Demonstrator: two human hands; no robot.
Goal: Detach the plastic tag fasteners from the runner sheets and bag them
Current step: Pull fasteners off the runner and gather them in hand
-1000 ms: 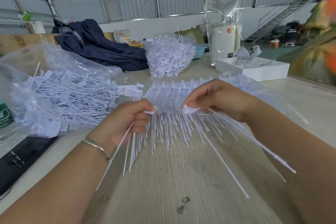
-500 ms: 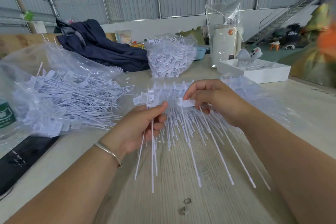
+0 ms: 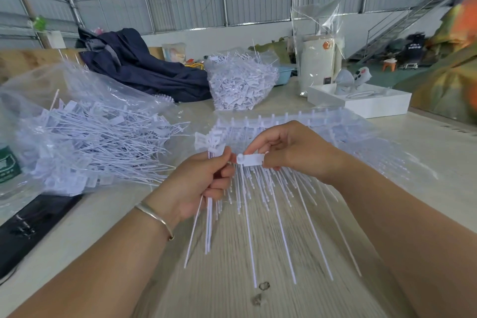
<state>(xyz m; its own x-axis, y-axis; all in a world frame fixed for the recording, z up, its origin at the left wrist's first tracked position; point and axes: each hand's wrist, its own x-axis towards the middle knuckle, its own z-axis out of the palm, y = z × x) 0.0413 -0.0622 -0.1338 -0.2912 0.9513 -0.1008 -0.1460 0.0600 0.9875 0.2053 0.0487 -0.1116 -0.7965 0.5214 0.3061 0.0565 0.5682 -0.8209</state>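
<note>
Left hand (image 3: 204,183) clamped on bundle of detached fasteners (image 3: 209,214), just left of runner sheet (image 3: 271,125). Right hand (image 3: 291,150) pinches next fastener (image 3: 251,159) at sheet's near edge, likely to snap it free. Open bag (image 3: 85,100) far left, mouth facing sheet for easy drop.

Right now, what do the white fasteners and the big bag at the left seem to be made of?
Fasteners: likely molded plastic, matte white; thin flexible stems, flat tag heads.
Bag: apparently thin clear plastic film, glossy; it is crinkled and the loose fasteners show through.
</note>
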